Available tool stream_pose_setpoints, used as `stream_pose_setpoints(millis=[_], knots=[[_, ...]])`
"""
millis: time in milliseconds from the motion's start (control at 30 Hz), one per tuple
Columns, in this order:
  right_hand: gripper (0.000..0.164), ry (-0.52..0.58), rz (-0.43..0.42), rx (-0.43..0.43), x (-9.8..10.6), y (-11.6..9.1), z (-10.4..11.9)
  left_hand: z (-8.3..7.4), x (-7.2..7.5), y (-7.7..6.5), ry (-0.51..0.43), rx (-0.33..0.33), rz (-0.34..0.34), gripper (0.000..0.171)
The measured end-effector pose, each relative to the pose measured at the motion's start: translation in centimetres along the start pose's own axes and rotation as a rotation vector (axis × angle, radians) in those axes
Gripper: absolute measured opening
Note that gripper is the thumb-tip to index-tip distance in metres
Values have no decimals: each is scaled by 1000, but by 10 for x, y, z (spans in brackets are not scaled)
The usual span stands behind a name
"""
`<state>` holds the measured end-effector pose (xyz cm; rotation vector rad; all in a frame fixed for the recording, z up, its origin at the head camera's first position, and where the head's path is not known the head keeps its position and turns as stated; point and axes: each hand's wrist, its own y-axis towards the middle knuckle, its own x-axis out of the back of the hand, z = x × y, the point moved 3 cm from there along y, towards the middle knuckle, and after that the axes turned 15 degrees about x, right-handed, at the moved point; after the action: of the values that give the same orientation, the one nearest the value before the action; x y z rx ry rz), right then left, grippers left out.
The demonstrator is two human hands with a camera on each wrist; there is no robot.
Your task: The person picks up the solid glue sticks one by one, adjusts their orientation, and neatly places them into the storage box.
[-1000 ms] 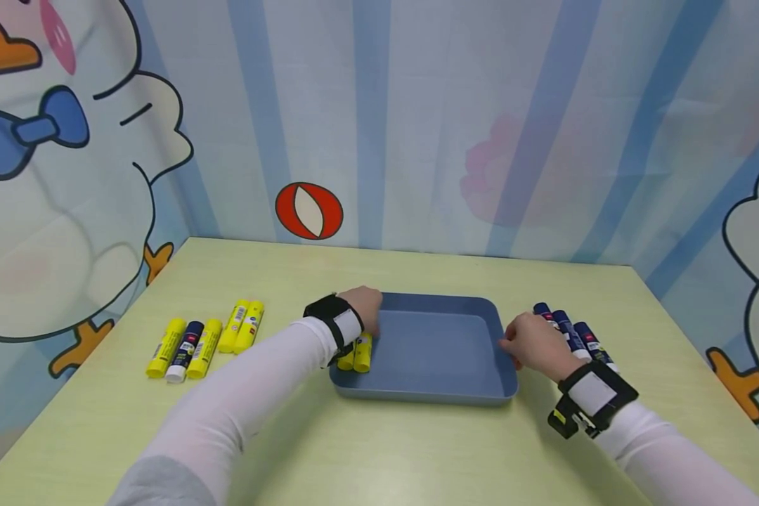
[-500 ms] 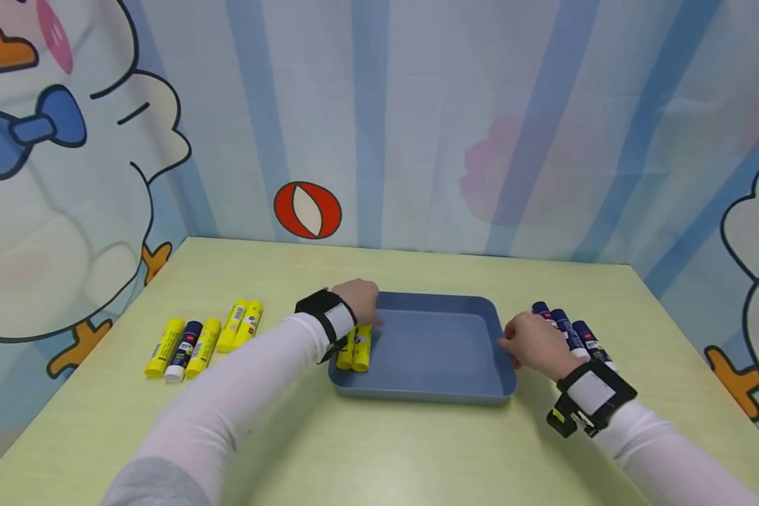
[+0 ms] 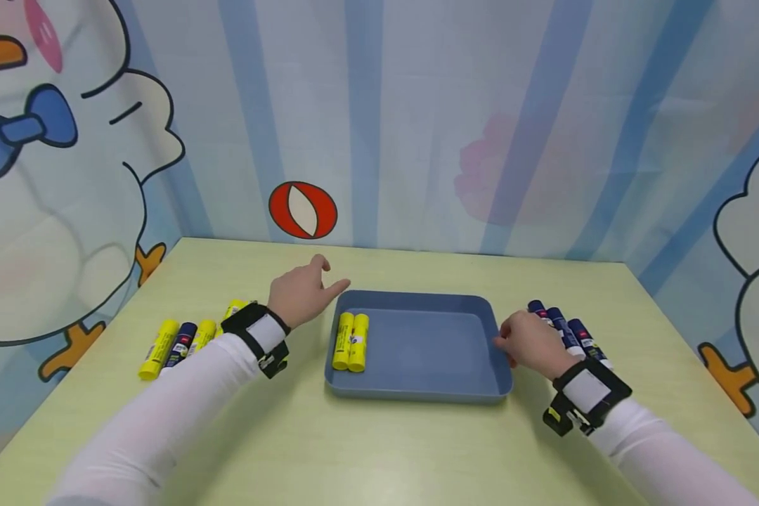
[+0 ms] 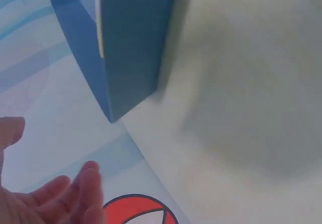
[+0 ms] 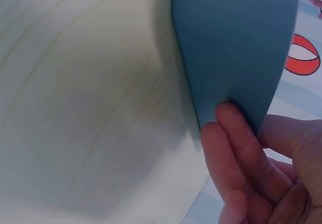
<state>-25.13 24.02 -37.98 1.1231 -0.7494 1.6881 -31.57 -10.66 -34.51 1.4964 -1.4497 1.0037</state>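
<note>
1. We saw the left hand point(image 3: 299, 294) clear of the tray point(image 3: 433, 351). Half a second earlier it had covered the tray's left end; now it hung just outside the far left corner, thumb held apart from loosely extended fingers. In the left wrist view we could see a gap between it and the tray wall.

2. We now had the two yellow tubes point(image 3: 358, 343) in full sight. They lay side by side inside the tray, near its left wall; their far ends had been hidden behind the hand before.

3. We noticed little change in the right hand point(image 3: 533, 344). It pinched the tray's right wall, fingers against the outer face and thumb on the inner side.

4. We found the left sleeve point(image 3: 183, 404) farther left than before. It now hid the near ends of a dark blue tube point(image 3: 180, 346) and the yellow one beside it, while the outermost yellow tube point(image 3: 159, 350) remained visible. The wrist strap point(image 3: 247, 318) blocked most of the pair behind.

5. We saw the three navy tubes point(image 3: 564, 329) lying as before on the table point(image 3: 379, 450), just beyond the right hand.
</note>
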Motion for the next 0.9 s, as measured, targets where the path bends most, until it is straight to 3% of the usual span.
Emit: stream_pose_setpoints(millis=[67,200,367,533,767,900], knots=[[19,0,1,-2,0,0,0,7,-1,-7,43,12,36,54],[17,3,-3,0,-1,-2,-1,12,-8,-21,96,30,196,43],[17,-6,1,11,-1,-2,-1,13,-18,-32,60,24,335,28],[18,30,55,51,1,-3,-1,16,-25,-32,30,9,356,23],[26,195,199,175,15,-7,-8,22,-32,-28,-39,29,401,21],[37,178,174,176,36,-7,-12,21,-32,-28,-77,32,394,21]])
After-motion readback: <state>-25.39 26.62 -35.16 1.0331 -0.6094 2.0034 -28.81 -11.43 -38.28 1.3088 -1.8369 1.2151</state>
